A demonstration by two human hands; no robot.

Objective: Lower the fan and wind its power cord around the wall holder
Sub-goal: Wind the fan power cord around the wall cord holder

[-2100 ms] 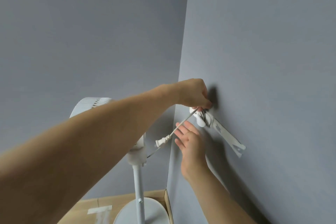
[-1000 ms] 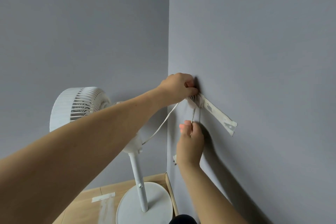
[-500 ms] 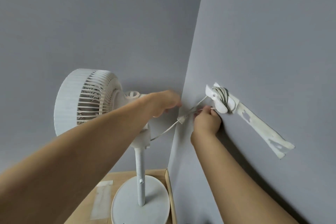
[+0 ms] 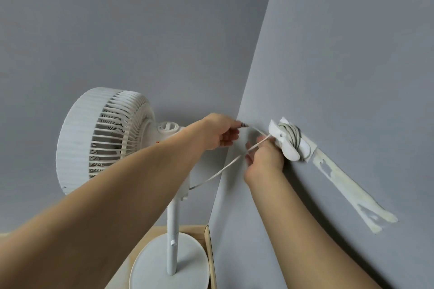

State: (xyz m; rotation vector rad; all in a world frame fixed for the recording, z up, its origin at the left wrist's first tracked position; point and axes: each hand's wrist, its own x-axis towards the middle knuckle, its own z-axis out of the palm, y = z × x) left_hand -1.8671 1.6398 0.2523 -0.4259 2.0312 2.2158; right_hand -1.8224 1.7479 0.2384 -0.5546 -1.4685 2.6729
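A white pedestal fan (image 4: 105, 141) stands in the corner on its round base (image 4: 150, 270). Its white power cord (image 4: 218, 172) rises from the fan's neck to the white wall holder (image 4: 290, 148) on the right wall, where several turns are wound. My left hand (image 4: 220, 131) pinches the cord's plug end (image 4: 244, 125) just left of the holder. My right hand (image 4: 263, 157) is pressed against the holder's lower left side, and its fingers grip the cord strand that comes from the fan.
Grey walls meet in a corner behind the fan. A long strip of peeling white tape (image 4: 347, 185) runs down the right wall from the holder. The fan's base stands on a wooden surface (image 4: 192, 230) with a raised edge by the wall.
My left hand has moved right and now pinches the plug end near the holder. My right hand stays at the holder with the cord.
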